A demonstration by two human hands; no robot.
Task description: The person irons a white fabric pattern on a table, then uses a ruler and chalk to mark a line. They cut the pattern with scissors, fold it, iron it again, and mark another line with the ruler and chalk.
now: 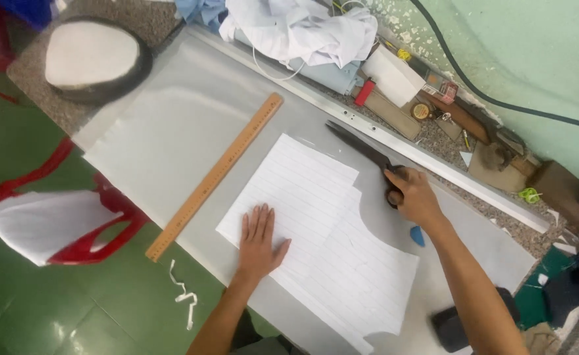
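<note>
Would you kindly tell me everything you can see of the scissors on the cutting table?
The large black metal scissors lie flat on the pale grey fabric, long dark blades shut and pointing away from the person toward the table's far edge. The right hand covers their handles, fingers through the loops. They sit just beyond the lined white paper pattern, which the left hand presses flat.

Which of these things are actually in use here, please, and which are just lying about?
In use:
left hand flat on lined paper pattern
right hand gripping black scissors
grey fabric underneath

Lying about:
wooden ruler
blue chalk
white cloth heap
red stool
</note>
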